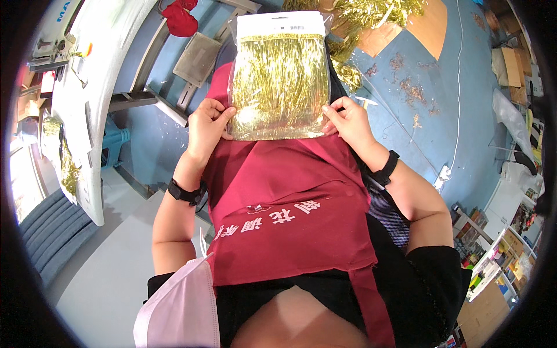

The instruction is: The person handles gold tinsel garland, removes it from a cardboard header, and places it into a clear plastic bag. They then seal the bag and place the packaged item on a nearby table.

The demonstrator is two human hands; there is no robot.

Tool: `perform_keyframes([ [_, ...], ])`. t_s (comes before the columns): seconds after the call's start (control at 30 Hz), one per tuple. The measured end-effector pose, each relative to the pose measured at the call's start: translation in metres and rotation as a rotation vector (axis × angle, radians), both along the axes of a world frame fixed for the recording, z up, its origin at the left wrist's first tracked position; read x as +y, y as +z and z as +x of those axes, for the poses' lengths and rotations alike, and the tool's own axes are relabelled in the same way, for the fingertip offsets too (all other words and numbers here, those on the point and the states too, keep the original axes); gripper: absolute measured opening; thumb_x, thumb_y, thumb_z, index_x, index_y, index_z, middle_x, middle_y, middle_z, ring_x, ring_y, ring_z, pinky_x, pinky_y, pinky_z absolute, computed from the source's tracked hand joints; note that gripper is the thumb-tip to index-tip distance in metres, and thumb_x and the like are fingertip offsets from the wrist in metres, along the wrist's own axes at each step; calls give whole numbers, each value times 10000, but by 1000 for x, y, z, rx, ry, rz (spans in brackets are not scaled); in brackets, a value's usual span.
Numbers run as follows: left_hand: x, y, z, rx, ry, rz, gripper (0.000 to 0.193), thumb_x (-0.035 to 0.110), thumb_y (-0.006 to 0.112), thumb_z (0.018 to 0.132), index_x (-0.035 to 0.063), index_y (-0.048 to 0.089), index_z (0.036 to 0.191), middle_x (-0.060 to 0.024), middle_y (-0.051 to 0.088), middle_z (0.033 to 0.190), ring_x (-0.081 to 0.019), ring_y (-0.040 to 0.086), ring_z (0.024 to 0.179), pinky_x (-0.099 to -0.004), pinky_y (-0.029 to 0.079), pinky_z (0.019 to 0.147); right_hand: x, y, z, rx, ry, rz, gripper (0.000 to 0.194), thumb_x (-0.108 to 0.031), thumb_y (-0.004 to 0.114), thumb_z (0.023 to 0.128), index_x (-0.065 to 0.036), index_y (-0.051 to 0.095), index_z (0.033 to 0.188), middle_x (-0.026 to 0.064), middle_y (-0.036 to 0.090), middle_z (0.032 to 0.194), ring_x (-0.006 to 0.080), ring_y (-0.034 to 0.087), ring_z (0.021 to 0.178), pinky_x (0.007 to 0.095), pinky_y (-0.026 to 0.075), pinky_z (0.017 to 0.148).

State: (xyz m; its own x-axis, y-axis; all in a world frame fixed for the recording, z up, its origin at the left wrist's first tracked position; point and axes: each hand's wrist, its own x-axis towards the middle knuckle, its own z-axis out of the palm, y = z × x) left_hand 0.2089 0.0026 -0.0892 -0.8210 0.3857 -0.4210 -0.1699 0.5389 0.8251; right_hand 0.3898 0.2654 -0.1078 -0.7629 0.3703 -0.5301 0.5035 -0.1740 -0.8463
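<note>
A clear plastic bag of gold tinsel fringe (280, 82) lies flat over my lap, its white header card (280, 24) pointing away from me. My left hand (210, 119) pinches the bag's lower left edge between thumb and fingers. On the opposite side, my right hand (346, 117) grips the lower right edge the same way. Beneath the bag spreads a dark red apron (287, 174) bearing white writing. The fingertips under the bag are partly hidden.
A white sewing-machine table (117, 48) runs along the left, with gold tinsel (69, 169) at its near end. Beyond the bag, more tinsel (378, 13) lies on cardboard (428, 30). A white cable (460, 87) crosses the blue floor (435, 130). A blue stool (115, 143) stands under the table.
</note>
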Motion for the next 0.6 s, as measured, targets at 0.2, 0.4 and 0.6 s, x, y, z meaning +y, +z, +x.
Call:
perform_keyframes([
  [0.2, 2, 0, -6, -60, -25, 27, 154, 96, 646, 902, -6, 530, 894, -13, 524, 628, -67, 489, 509, -253, 516, 417, 7, 1, -2, -100, -12, -27, 202, -184, 532, 974, -4, 464, 1035, 144, 658, 695, 197, 669, 554, 246, 459, 399],
  [0.4, -3, 0, -7, -68, -43, 30, 189, 158, 534, 973, -25, 529, 927, -32, 522, 628, -98, 504, 470, -250, 484, 395, 19, 2, 7, -91, -96, -50, 311, -298, 466, 1000, -5, 473, 1106, 115, 625, 642, 184, 613, 465, 252, 446, 390],
  [0.6, -5, 9, -8, -185, -29, 126, 272, 225, 553, 972, -47, 559, 981, -41, 536, 633, -127, 537, 472, -245, 448, 406, 14, -8, -6, -6, 140, 381, 587, -536, 680, 817, 31, 611, 948, 57, 577, 673, 140, 539, 645, 291, 433, 566],
])
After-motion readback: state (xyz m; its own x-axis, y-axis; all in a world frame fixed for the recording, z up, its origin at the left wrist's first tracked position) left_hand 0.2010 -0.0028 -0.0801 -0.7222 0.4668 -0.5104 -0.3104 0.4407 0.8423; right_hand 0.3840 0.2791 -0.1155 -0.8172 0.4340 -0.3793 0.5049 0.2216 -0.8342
